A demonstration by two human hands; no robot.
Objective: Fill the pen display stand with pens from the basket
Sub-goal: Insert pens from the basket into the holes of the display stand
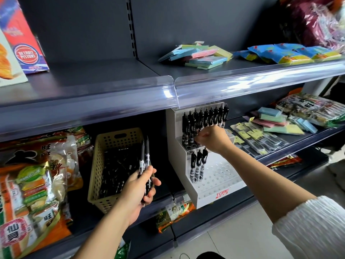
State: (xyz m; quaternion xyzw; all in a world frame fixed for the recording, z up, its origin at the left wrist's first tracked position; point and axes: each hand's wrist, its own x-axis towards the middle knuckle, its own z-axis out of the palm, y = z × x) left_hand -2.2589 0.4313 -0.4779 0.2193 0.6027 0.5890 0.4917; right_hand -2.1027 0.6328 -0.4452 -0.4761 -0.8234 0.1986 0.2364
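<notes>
Gripping a bundle of black pens (pixel 144 161) upright, your left hand (pixel 141 186) hovers just in front of the beige basket (pixel 97 165) on the shelf (pixel 224 215), where more pens lie inside. Your right hand (pixel 212 138) is up at the white display stand (pixel 214 195), fingers (pixel 200 137) curled among its upper rows of standing pens. Whether they pinch one, I can't tell.

Dark grey store shelving (pixel 104 94), pale tiled floor (pixel 242 230)
</notes>
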